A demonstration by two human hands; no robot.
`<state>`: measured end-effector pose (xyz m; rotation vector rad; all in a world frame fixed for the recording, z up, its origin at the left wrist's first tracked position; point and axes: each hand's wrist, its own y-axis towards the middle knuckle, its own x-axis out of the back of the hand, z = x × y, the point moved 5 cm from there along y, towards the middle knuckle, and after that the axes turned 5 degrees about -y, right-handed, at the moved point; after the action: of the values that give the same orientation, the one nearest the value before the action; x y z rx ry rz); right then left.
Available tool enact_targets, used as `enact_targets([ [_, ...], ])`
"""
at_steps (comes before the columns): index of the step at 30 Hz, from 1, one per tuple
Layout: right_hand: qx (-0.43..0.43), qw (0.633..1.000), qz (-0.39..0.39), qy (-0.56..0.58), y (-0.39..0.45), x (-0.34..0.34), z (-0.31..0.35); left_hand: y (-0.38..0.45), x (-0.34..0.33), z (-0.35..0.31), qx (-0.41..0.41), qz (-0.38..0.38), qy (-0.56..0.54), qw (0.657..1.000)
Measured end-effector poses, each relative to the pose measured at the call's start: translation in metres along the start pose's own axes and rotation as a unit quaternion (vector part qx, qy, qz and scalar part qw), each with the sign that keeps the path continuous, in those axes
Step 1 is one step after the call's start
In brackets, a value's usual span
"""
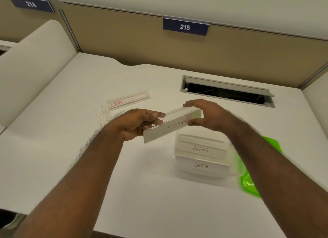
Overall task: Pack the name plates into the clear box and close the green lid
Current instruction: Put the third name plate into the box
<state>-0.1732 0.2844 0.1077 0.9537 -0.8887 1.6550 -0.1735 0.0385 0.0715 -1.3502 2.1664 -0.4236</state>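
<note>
A clear acrylic name plate marked SIGMA [170, 126] is held in the air above the desk. My left hand [136, 122] grips its left end and my right hand [207, 115] grips its right end. Just below and to the right stands the clear box [179, 173], blurred, with two name plates inside, ALPHA [200, 149] and GAMA [201, 165]. The green lid [248, 182] lies flat on the desk at the box's right side, partly hidden by my right forearm.
Two clear plates with red-outlined inserts lie on the white desk [71, 149], one [127, 100] behind my left hand and one [103, 117] beside it. An open grey cable slot [227, 91] sits at the back right. Tan partition walls enclose the desk.
</note>
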Motion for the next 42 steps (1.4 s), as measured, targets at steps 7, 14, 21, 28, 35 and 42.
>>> enact_targets([
  [7,-0.039,0.994,-0.021,0.096,-0.035,0.019,-0.032,0.006,-0.023,-0.004,-0.014,0.038,0.053,0.998],
  [14,-0.093,0.989,-0.06,0.102,-0.074,0.03,-0.077,0.009,-0.042,-0.021,-0.11,0.024,0.238,0.965],
  [21,-0.153,0.983,-0.069,0.079,-0.098,0.019,-0.108,0.031,-0.077,-0.011,-0.202,-0.06,0.458,0.864],
  [28,-0.168,0.983,-0.053,-0.045,-0.11,-0.009,-0.125,0.045,-0.101,0.014,-0.23,-0.1,0.661,0.708],
  [35,-0.137,0.953,-0.046,-0.265,-0.107,-0.035,-0.122,0.06,-0.121,0.04,-0.221,-0.094,0.806,0.541],
  [42,-0.113,0.923,-0.006,-0.369,-0.096,-0.058,-0.118,0.067,-0.131,0.054,-0.173,-0.082,0.862,0.469],
])
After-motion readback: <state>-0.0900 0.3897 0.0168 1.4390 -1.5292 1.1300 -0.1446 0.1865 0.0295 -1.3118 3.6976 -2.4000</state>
